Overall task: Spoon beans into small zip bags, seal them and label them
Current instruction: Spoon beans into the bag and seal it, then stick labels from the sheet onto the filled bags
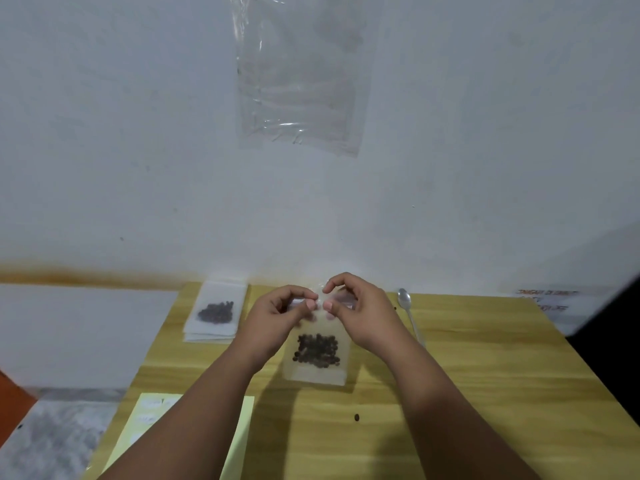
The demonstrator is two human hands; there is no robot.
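The small bag (317,355) of beans (317,349), left of the spoon (408,313), is pinched along its top strip by left hand (280,315) and right hand (353,306). Being thin, limp and slippery, it is best held there.

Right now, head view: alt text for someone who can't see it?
The left hand and right hand pinch the top edge of a small zip bag of dark beans over a wooden table. Another filled bag lies at left, a metal spoon at right, a yellow label sheet nearest.
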